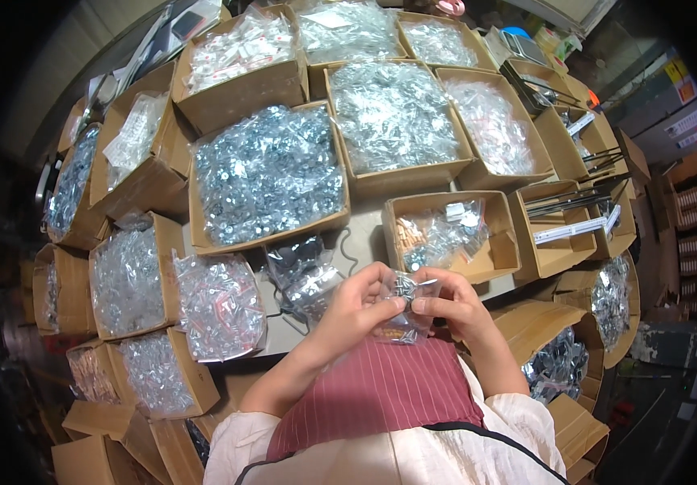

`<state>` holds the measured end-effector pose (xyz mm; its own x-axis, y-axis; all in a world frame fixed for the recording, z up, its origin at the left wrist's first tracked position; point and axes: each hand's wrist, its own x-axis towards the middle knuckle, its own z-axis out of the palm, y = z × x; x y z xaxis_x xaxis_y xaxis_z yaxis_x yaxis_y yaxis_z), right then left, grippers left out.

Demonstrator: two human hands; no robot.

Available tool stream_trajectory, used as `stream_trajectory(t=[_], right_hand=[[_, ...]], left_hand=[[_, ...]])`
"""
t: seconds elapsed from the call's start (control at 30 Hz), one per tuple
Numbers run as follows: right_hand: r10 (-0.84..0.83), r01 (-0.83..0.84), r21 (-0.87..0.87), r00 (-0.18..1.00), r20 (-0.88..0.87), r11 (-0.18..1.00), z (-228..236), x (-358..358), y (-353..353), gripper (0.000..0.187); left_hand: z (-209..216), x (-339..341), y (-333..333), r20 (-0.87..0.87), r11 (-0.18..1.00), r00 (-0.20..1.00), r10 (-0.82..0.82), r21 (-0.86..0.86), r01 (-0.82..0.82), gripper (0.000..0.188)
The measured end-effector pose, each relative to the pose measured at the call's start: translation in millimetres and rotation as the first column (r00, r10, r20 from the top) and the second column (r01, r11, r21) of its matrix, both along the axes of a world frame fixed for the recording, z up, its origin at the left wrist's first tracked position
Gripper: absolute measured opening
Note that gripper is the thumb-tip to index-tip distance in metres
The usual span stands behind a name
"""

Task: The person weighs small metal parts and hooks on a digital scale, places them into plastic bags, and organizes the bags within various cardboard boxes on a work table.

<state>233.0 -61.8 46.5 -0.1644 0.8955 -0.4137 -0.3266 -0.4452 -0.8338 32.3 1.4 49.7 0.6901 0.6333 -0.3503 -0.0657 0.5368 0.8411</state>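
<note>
Close in front of my body, a small clear plastic bag (406, 331) hangs between my hands. Silvery metal hardware shows at its top, and brownish pieces lie lower down inside; their exact kind is too small to tell. My left hand (363, 301) pinches the bag from one side, its thumb across the front. From the other side my right hand (455, 305) grips it too, and the two thumbs nearly meet. Just beyond them stands an open cardboard box (500, 242) with bagged hardware and brown pieces. More clear bags of dark and silvery parts (304, 275) lie on the table left of that box.
Large cardboard boxes full of bagged metal parts (271, 174) (393, 117) rise behind. Smaller boxes of bags (126, 275) crowd the left. To the right, a box (562, 255) holds dark rods and white rails. Another box (558, 364) of dark bagged parts sits lower right.
</note>
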Motion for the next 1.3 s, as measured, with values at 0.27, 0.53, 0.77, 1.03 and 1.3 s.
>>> stream_trajectory(t=[0.27,0.53,0.77,1.03,1.3], right_hand=[[-0.004,0.004,0.026,1.000,-0.008,1.000,-3,-1,-1,0.029],[-0.027,0.027,0.011,1.000,0.009,1.000,6,-2,-1,0.032],[-0.014,0.014,0.027,1.000,0.003,1.000,4,0,-1,0.031],[0.013,-0.013,0.021,1.000,0.021,1.000,5,1,-1,0.029],[-0.008,0.007,0.021,1.000,0.021,1.000,9,0,1,0.026]], left_hand=[[-4,-2,-2,0.003,1.000,1.000,0.007,0.007,-0.007,0.027],[-7,-3,-2,0.001,0.999,1.000,-0.004,0.045,0.004,0.027],[-2,-3,-2,-0.009,0.998,1.000,-0.017,0.053,0.017,0.026],[-5,-3,-4,0.005,0.997,1.000,-0.004,0.078,0.004,0.026],[-3,-4,-3,-0.015,0.997,1.000,-0.024,0.068,0.025,0.027]])
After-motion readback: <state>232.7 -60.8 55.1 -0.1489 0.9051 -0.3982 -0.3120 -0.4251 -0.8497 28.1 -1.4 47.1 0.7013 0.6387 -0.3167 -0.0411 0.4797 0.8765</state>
